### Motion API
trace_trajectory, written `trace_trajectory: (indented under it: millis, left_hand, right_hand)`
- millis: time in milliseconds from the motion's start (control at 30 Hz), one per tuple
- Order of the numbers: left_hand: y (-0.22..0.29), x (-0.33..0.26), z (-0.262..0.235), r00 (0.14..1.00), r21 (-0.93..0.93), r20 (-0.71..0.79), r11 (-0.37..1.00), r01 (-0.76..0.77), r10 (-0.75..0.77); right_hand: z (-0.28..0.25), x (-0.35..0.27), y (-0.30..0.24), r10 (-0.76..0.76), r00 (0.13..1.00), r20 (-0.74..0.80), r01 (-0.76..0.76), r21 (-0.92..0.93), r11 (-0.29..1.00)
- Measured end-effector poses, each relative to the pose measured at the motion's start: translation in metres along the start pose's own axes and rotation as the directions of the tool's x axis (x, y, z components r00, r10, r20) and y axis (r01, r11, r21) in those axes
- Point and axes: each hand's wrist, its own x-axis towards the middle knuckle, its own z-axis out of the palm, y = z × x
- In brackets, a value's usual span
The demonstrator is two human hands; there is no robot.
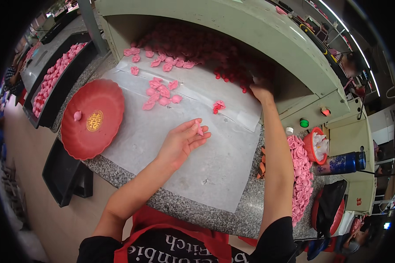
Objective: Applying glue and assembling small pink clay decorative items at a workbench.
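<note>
My left hand (183, 139) is over the white sheet (175, 175), its fingertips closed on a small pink soft-looking piece (199, 128). My right hand (261, 89) reaches into the dark opening of a pale metal cabinet (215, 19). Its fingers are lost in shadow beside several small red pieces (226, 79). Further back in the opening lies a heap of pink petal-like pieces (175, 41). A loose cluster of pink pieces (163, 92) rests on the sheet left of centre. Closer to my left hand is one pink piece with red bits (218, 105).
At left, a red scalloped plate (81, 136) carries one pink ball (77, 115); a black tray (34, 94) beyond it is full of pink balls. Pink pieces (299, 175) pile up beyond my right forearm, near a red basket (310, 147) and a blue bottle (340, 163).
</note>
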Motion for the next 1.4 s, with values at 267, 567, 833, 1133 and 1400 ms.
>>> trace_trajectory:
  millis: [267, 567, 833, 1133, 1400]
  left_hand:
    - [0.009, 0.001, -0.018, 0.992, -0.058, -0.105, 0.996, -0.072, 0.065]
    - [0.016, -0.009, -0.008, 0.969, -0.291, 0.201, 0.953, -0.082, 0.145]
    - [0.009, -0.021, 0.001, 0.920, -0.220, 0.358, 0.972, -0.081, 0.158]
    - [-0.002, -0.042, 0.046, 0.880, -0.064, 0.439, 0.971, 0.229, -0.179]
    - [-0.036, -0.037, 0.069, 0.906, 0.282, 0.404, 0.959, 0.008, -0.126]
  right_hand:
    - [-0.048, -0.094, -0.075, -0.010, 0.989, 0.148, 0.007, 0.017, 1.000]
    - [-0.038, -0.112, -0.144, 0.217, 0.936, 0.275, -0.267, 0.158, 0.951]
    - [-0.056, -0.141, -0.133, 0.316, 0.913, 0.259, -0.403, 0.440, 0.802]
    - [-0.151, -0.248, -0.095, 0.184, 0.942, 0.282, -0.314, 0.932, 0.180]
    - [-0.154, -0.267, -0.083, 0.169, 0.981, 0.095, -0.146, 0.934, 0.325]
